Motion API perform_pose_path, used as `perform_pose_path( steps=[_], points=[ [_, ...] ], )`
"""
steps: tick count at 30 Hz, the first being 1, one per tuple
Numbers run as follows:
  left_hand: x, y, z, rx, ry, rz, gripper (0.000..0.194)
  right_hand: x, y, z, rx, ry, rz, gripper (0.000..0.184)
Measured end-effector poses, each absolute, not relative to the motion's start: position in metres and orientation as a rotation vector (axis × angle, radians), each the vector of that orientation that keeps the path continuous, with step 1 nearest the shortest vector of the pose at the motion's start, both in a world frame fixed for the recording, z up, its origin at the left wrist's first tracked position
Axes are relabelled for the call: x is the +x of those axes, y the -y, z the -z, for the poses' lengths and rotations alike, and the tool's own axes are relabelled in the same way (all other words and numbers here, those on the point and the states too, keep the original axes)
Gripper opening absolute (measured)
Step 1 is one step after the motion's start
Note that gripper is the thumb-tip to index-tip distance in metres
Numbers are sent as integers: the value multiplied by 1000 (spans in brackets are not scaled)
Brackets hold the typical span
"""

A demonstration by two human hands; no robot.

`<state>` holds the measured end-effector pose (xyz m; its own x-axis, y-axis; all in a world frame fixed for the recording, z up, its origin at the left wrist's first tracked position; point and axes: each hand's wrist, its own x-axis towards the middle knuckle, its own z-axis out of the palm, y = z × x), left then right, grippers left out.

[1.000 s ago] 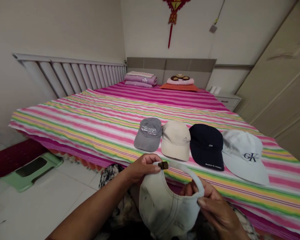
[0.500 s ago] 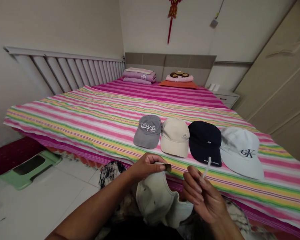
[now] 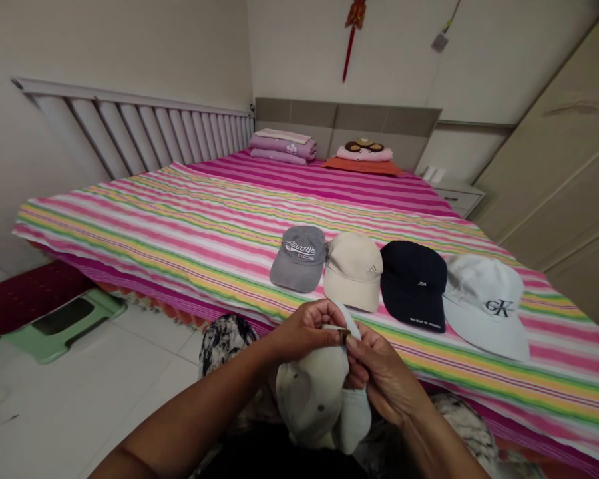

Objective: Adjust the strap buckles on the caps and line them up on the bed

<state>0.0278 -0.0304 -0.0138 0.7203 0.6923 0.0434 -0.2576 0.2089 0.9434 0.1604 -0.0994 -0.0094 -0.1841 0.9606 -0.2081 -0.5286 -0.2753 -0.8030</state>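
A pale baseball cap (image 3: 310, 392) rests over my lap with its back strap turned up. My left hand (image 3: 304, 332) pinches the strap end beside a small brass-coloured buckle (image 3: 345, 335). On the other side of that buckle, my right hand (image 3: 379, 369) is closed on the pale strap (image 3: 348, 318), which loops up between the two hands. Whether the strap passes through the buckle is hidden by my fingers. Just beyond, a grey cap (image 3: 299, 259), a beige cap (image 3: 353, 269), a navy cap (image 3: 413, 283) and a white cap (image 3: 484, 299) lie in a row.
The caps lie on a bed with a striped sheet (image 3: 180, 226). Folded purple bedding (image 3: 282, 146) and a pink and orange pile (image 3: 364, 159) sit by the headboard (image 3: 299, 113). A green stool (image 3: 70, 326) stands on the tiled floor at left.
My right hand has moved left to meet my left hand at the buckle, bringing the loose strap end with it. The strap now curves into a loop.
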Motion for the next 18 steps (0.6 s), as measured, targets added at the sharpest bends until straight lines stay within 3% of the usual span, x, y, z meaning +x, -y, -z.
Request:
perform_pose_path(
  steps=[10, 18],
  points=[
    [24, 34, 22, 1400, -508, -841, 29, 153, 98, 13, -914, 668, -1571, 24],
    [24, 32, 31, 831, -464, -950, 33, 167, 96, 3, -943, 592, -1479, 22]
  ],
)
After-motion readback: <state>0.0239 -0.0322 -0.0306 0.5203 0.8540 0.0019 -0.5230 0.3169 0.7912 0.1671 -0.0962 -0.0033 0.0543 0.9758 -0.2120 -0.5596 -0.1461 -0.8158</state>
